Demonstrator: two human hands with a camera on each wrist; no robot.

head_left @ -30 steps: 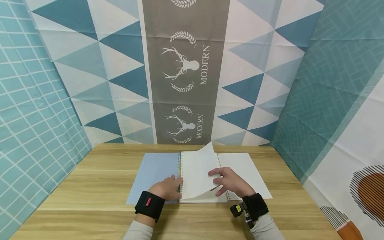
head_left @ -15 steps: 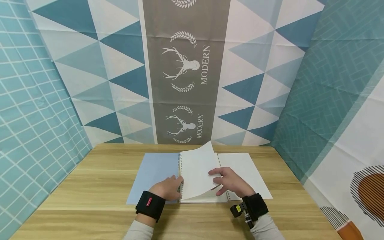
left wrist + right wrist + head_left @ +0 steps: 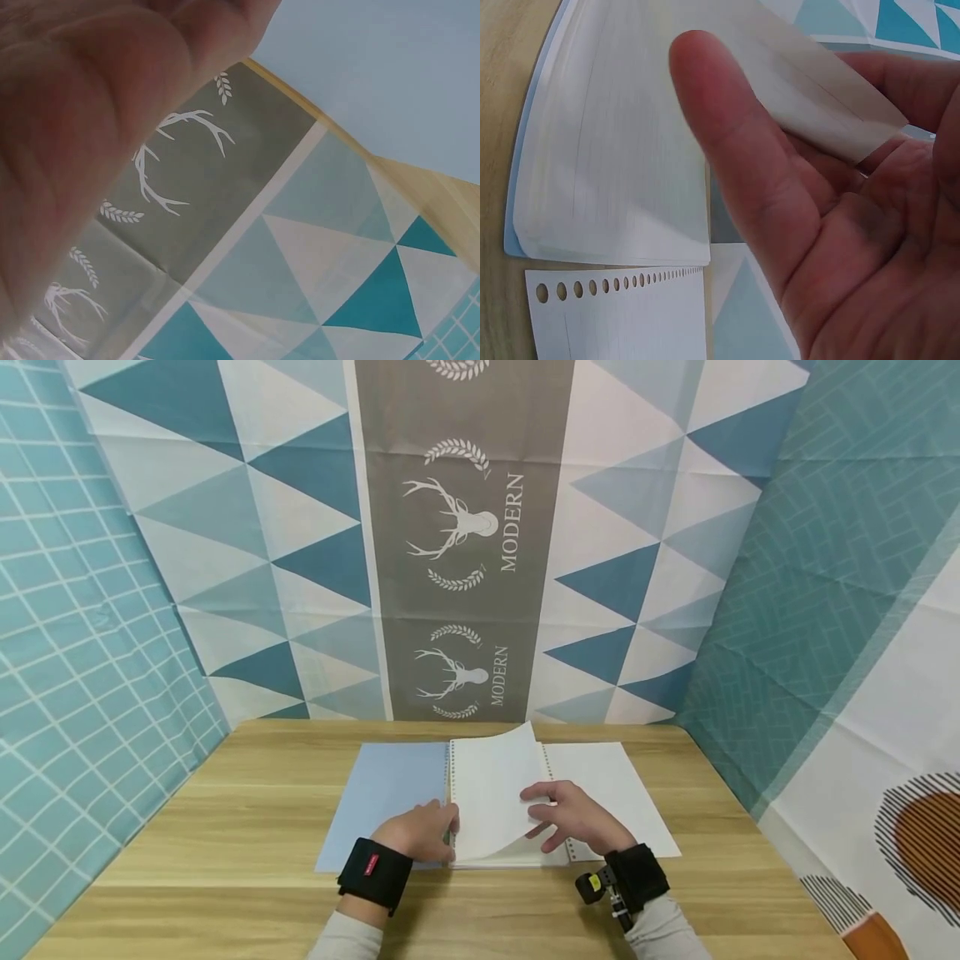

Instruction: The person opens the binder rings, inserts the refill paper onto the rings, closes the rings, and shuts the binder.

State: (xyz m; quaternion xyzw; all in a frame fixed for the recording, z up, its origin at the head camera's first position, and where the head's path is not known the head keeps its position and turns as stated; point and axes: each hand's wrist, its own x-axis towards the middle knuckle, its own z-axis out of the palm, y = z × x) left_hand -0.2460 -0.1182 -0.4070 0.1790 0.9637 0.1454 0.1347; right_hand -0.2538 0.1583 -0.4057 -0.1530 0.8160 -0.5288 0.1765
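A ring-bound notebook (image 3: 480, 862) lies spread on the table, its pale blue cover (image 3: 397, 772) folded out to the left. One white page (image 3: 495, 793) is raised and bowed, its far right corner up. My left hand (image 3: 417, 831) grips at the notebook's punched binding edge, near its front end; a small greenish bit shows between thumb and fingers. At the page's right side, my right hand (image 3: 577, 814) holds the page between its fingers, with the thumb apart, as the right wrist view shows. What the left fingertips touch is hidden in the left wrist view.
A white punched sheet (image 3: 611, 785) lies flat at the right, its row of holes along the notebook. The wooden table (image 3: 247, 827) surrounds them. Patterned cloth (image 3: 465, 527) hangs behind and at both sides.
The raised page's far corner rises slightly, then drops lower. Its punched edge has shifted a little to the left. My hands stay almost where they were, the left fingers closing slightly.
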